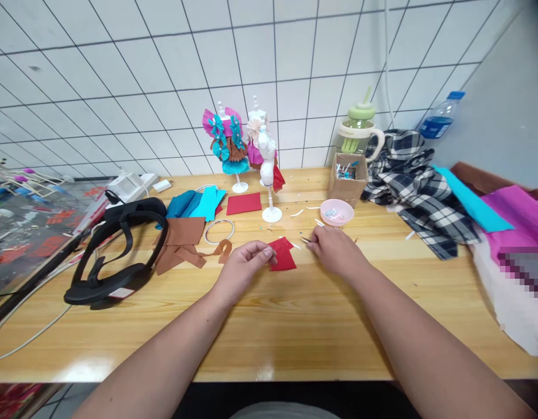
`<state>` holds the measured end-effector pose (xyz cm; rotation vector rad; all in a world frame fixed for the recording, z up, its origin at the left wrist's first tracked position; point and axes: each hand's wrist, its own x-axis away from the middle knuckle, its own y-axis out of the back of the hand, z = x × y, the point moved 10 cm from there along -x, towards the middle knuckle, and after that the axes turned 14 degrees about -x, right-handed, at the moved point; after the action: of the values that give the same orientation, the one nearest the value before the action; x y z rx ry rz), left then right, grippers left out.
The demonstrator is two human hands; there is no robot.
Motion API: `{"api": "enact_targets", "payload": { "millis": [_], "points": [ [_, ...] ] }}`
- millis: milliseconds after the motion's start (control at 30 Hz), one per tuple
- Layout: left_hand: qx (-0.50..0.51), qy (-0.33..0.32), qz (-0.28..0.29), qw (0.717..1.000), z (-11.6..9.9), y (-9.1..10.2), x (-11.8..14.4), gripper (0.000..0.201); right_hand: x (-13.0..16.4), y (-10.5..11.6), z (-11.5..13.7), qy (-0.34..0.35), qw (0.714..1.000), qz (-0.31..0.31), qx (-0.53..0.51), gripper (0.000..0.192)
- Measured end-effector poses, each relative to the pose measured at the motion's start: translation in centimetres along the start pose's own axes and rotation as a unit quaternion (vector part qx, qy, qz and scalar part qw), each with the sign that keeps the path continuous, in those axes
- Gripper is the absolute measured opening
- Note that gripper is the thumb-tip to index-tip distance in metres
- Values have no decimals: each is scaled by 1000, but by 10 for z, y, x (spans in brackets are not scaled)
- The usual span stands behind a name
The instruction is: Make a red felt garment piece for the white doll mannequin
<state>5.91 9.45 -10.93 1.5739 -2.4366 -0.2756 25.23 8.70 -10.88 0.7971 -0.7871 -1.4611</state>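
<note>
My left hand (251, 259) pinches the left edge of a small folded piece of red crepe paper (283, 255) between thumb and fingers, just above the table. To its right, my right hand (334, 249) is closed on a thin pointed metal tool (305, 240). Only the tool's tip shows, pointing at the red paper without touching it. A white paper strip (296, 245) lies at the paper's right edge. Behind both hands stands a bare white mannequin (267, 157) on a round base. A pink dish (336, 213) of small beads sits beyond my right hand.
Two dressed mannequins (227, 137) stand near the tiled wall. On the left lie brown paper (184, 231), blue paper (204, 203), a white ring (219, 231) and a black headset (116, 256). A cardboard box (348, 180), green-lidded cup (360, 131) and checked cloth (420, 186) are at the right.
</note>
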Motion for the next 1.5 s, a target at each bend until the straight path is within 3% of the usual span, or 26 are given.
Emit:
{"api": "enact_targets", "payload": {
  "millis": [67,167,300,433,600,1100,1333,1500],
  "points": [
    [-8,-1,-3,1000,-3,0,0,32,4,5,8,-10,998,-19,-64,13],
    [-32,-6,-13,999,-6,2,-1,32,14,7,33,29,988,-18,-149,16],
    [-84,-41,-32,995,-15,8,1,29,30,2,64,89,981,16,-172,27],
    [-187,-74,-72,977,-26,15,8,27,38,-5,79,122,978,45,-161,24],
    [-257,-115,-89,955,-37,14,13,24,38,-17,81,118,977,69,-167,21],
    [-267,-123,-52,954,-34,5,12,22,38,-25,84,125,957,84,-249,20],
    [-238,-109,-37,964,-30,3,11,24,38,-24,82,124,961,77,-236,20],
    [-161,-85,-10,983,-22,0,8,25,36,-23,79,111,963,59,-237,21]
  ]
}}
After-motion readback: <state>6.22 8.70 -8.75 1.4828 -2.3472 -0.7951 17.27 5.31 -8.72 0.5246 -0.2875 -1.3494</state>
